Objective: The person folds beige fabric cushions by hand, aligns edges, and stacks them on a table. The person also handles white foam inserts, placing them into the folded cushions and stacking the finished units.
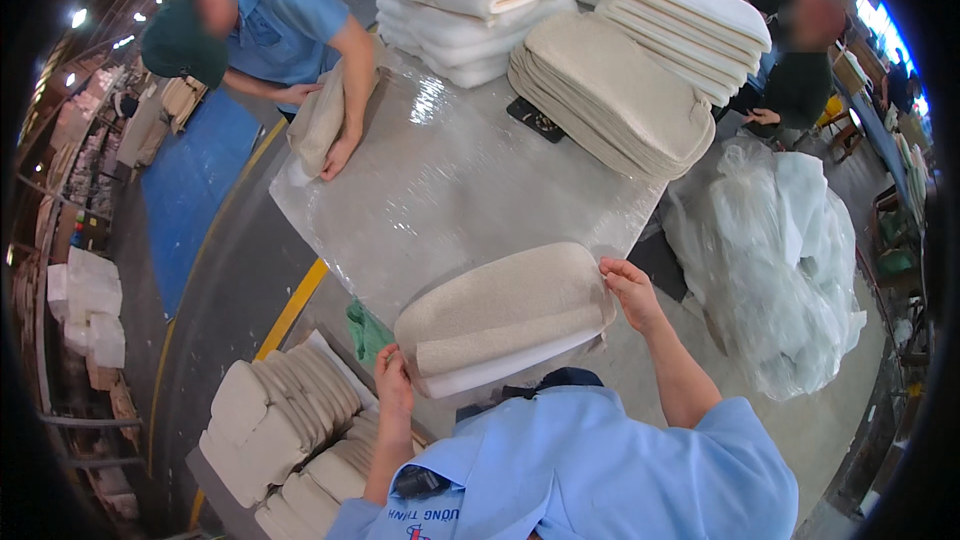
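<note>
Between the hands, a folded beige pad (505, 318) spans the bench (440, 190) edge; left hand (393, 372) and right hand (628, 287) each pinch one end.

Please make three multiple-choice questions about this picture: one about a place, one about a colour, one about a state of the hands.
1. Where does the beige folded pad lie?
A. on the near edge of the plastic-covered table
B. on the floor
C. on a chair

2. What colour is the floor mat beside the table?
A. red
B. blue
C. white

3. How do the person's hands meet the pad?
A. both hang away from it
B. only one touches it
C. the left hand and right hand each grip one end

Answers: 1 A, the pad rests on the shiny table sheet. 2 B, the mat shows plain blue. 3 C, fingers close on both ends.
</note>
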The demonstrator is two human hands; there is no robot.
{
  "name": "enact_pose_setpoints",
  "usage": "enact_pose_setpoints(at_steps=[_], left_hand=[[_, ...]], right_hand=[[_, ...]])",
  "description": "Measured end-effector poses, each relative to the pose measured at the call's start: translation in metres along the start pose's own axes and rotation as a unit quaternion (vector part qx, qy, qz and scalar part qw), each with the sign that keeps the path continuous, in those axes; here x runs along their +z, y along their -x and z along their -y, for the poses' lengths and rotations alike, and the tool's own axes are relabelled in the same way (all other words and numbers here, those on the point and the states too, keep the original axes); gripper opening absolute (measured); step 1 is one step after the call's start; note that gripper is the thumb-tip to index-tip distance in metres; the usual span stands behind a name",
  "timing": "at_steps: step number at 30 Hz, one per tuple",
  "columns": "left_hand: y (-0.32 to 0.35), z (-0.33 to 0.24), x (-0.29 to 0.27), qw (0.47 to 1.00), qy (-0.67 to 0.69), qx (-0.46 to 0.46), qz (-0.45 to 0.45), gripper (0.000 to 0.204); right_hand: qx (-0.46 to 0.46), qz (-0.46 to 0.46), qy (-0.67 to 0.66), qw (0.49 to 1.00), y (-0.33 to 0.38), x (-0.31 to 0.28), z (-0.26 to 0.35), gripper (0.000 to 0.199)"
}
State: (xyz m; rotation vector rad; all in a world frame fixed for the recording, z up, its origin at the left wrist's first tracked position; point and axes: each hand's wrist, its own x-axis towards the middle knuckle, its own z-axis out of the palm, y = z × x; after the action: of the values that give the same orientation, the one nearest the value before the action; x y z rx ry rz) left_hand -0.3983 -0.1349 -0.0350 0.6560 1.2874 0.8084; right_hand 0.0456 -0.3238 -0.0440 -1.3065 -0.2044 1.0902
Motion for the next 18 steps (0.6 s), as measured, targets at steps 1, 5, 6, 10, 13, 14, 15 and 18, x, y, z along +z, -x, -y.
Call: enact_pose_setpoints(at_steps=[1,5,6,10,13,14,15,18], left_hand=[[0.002,0.003,0.000,1.000,-0.029,-0.011,-0.007,0.044],[-0.004,0.005,0.005,0.992,-0.119,-0.036,0.002,0.063],[-0.006,0.005,0.004,0.990,-0.137,-0.039,0.009,0.067],[-0.005,-0.002,0.017,0.979,-0.185,-0.089,-0.002,0.076],[-0.006,-0.007,0.006,0.982,-0.179,-0.013,0.066,0.079],[0.000,-0.015,0.007,0.983,-0.168,0.013,0.071,0.079],[0.008,-0.024,0.006,0.984,-0.156,0.040,0.073,0.079],[0.028,-0.065,0.019,0.965,-0.148,0.157,0.149,0.080]], right_hand=[[-0.017,0.003,0.033,0.999,0.001,-0.002,-0.007,0.036],[-0.056,-0.060,0.200,0.976,-0.010,0.001,-0.017,0.034],[-0.049,-0.089,0.249,0.963,-0.013,0.006,-0.015,0.034],[0.000,-0.090,0.336,0.937,-0.013,0.020,-0.013,0.033],[-0.019,-0.047,0.352,0.935,-0.009,0.030,-0.001,0.034],[-0.041,-0.044,0.280,0.958,-0.007,0.032,0.005,0.035],[-0.064,-0.037,0.206,0.976,-0.004,0.037,0.012,0.036],[-0.124,-0.018,0.048,0.991,0.003,0.040,0.026,0.038]])
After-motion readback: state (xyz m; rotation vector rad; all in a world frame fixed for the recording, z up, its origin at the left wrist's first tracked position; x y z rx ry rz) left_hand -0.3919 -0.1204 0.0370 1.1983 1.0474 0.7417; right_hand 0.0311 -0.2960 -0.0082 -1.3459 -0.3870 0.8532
